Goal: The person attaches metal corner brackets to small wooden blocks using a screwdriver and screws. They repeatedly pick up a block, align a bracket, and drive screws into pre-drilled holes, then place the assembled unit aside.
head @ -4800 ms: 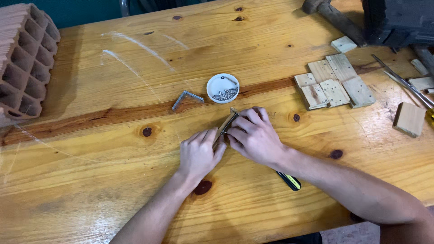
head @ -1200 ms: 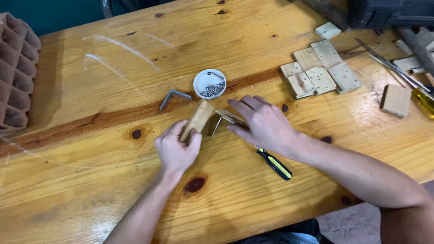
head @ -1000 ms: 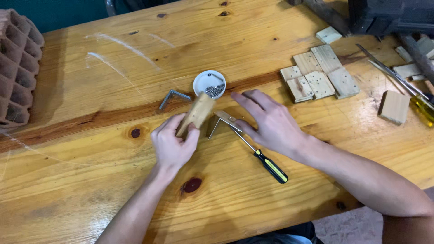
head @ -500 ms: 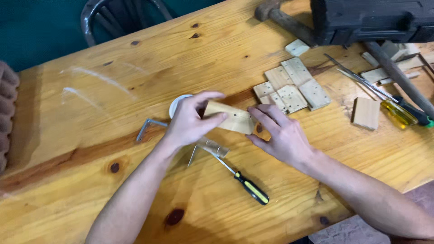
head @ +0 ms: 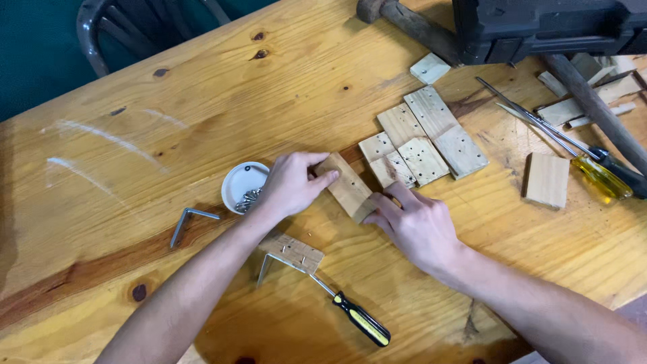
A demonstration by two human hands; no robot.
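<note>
My left hand (head: 291, 185) and my right hand (head: 412, 224) both rest on a small drilled wooden block (head: 348, 190) lying flat on the wooden table (head: 135, 135), next to a group of similar flat wood pieces (head: 423, 138). The left hand's fingers press the block's left end; the right hand's fingertips touch its lower right corner. Below the left forearm lies another small wood piece (head: 294, 251) with a metal angle bracket (head: 268, 264) on it. A black-and-yellow screwdriver (head: 356, 317) lies beside that piece.
A white round dish of screws (head: 240, 187) sits just left of my left hand. A loose metal bracket (head: 186, 222) lies further left. Another screwdriver (head: 596, 176), a wood square (head: 546, 179), scraps, a hammer handle (head: 412, 25) and a black case (head: 539, 27) fill the far right.
My left hand carried the wooden block from in front of me to the right and laid it flat beside the group of wood pieces. My right hand followed onto it. The view shifted right.
</note>
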